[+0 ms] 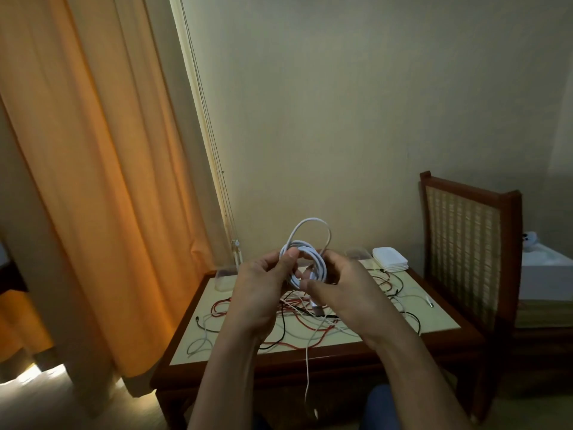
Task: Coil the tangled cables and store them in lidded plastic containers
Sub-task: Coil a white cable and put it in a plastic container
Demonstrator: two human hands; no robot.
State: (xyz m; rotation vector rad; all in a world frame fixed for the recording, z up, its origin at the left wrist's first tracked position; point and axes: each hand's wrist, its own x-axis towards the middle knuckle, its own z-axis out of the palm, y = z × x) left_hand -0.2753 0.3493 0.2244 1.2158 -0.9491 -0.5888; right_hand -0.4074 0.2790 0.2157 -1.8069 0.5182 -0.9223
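Observation:
I hold a white cable [305, 243] wound into a coil of several loops above a small wooden table [440, 318]. My left hand [263, 290] grips the coil's left side with thumb and fingers. My right hand [341, 290] pinches its right side and lower loops. One larger loop stands up above the coil. A loose white strand hangs down from the coil past the table's front edge. Below my hands lies a tangle of red, black and white cables [307, 324]. A stack of white lids [390, 259] sits at the table's back right. A clear container [224, 279] stands at the back left.
A second clear container [356, 252] stands at the back edge beside the lids. A wooden chair with a woven back [465, 259] is right of the table. An orange curtain [93, 181] hangs on the left. A white box [545, 274] sits far right.

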